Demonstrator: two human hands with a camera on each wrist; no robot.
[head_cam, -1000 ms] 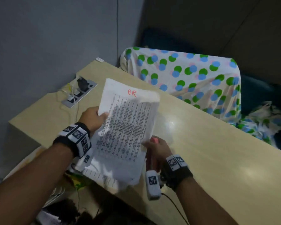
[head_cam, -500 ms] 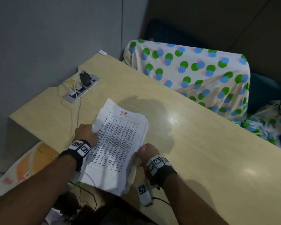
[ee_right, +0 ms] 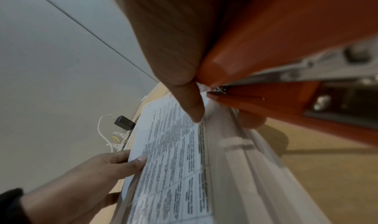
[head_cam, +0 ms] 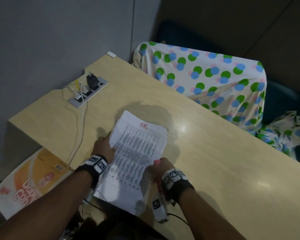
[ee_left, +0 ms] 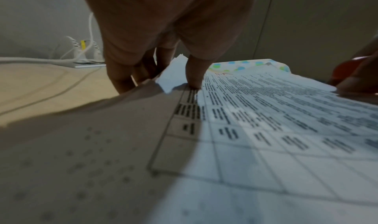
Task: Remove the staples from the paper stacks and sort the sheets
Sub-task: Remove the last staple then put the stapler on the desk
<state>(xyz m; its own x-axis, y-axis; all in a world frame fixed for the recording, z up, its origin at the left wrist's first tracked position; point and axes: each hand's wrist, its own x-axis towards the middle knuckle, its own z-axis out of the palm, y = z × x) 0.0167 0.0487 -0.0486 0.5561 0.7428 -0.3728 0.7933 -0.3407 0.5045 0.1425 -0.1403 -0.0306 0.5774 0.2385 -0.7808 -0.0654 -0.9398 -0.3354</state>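
Observation:
A stack of printed sheets (head_cam: 137, 153) with red handwriting at its top lies on the wooden desk (head_cam: 215, 161), its near end hanging over the front edge. My left hand (head_cam: 103, 147) pinches the stack's left edge, thumb (ee_left: 194, 75) on top and fingers under the paper (ee_left: 266, 114). My right hand (head_cam: 160, 168) grips an orange-red stapler-like tool (ee_right: 286, 41) in the palm while its thumb presses the stack's right edge (ee_right: 184, 146). The tool's metal mouth sits just beside the paper. No staple is visible.
A socket panel (head_cam: 88, 91) with a black charger and white cables sits at the desk's far left. A dotted cloth (head_cam: 206, 75) covers a chair behind the desk. An orange and white bag (head_cam: 29, 181) lies below the desk's left end.
Both hands have brought the stack down from the air onto the desk. The grips on its left and right edges are unchanged.

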